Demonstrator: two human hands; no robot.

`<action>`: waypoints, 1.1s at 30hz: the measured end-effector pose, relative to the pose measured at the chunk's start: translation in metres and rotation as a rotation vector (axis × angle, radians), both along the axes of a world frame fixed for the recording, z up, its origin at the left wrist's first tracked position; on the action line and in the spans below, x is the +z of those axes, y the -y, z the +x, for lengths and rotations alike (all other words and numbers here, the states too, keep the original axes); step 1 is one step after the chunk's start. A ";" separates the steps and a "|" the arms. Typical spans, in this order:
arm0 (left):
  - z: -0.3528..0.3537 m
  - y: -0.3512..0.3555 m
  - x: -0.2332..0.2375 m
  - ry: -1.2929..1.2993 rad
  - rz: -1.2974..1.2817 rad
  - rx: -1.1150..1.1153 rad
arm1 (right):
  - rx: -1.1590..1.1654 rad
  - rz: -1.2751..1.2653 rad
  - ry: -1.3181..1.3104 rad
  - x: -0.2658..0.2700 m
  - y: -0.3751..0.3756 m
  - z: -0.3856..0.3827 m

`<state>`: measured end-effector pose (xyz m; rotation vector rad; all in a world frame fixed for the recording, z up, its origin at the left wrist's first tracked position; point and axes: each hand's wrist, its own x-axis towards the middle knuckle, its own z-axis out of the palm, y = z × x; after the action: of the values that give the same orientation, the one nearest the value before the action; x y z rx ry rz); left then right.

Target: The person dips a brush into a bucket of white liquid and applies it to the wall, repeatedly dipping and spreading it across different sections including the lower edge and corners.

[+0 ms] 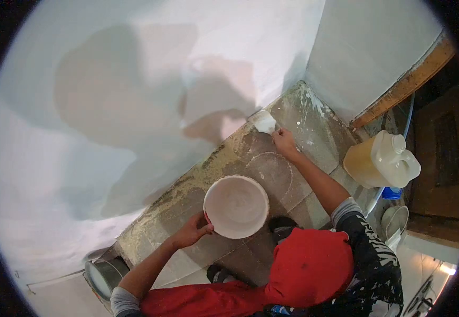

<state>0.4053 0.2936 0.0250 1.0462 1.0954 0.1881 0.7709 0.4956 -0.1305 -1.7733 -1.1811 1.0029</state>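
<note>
My left hand (192, 231) is closed on the left side of a round white bucket (237, 236), thumb at the rim. A thin red strip (206, 217) shows along the rim beside my fingers. Whitish residue coats the inside of the bucket. Stretched out ahead, my right hand (284, 142) pinches a flat, whitish scraper (264, 122) by its near end. The scraper's far edge lies close to the foot of the white wall (150, 116), above the stained floor tiles (287, 182).
A jug of yellowish liquid (369, 164) stands at the right, near a blue object (392, 193) and a pale container (395, 221). A wooden frame (409, 82) edges the right wall. Another round container (105, 277) sits at lower left. My feet are below the bucket.
</note>
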 end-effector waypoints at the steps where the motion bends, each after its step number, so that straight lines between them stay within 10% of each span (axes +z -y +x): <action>1: 0.001 0.000 0.002 0.010 -0.001 0.000 | 0.023 -0.026 0.011 0.000 -0.003 0.001; 28: 0.003 0.002 0.005 0.017 -0.008 0.044 | 0.084 -0.060 -0.338 0.065 0.000 0.042; 33: -0.001 0.002 -0.002 0.019 0.012 0.014 | 0.091 -0.052 -0.007 0.043 -0.006 0.040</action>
<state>0.4048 0.2915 0.0230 1.0456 1.0862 0.2158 0.8113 0.5012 -0.0871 -1.7683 -1.2505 1.1011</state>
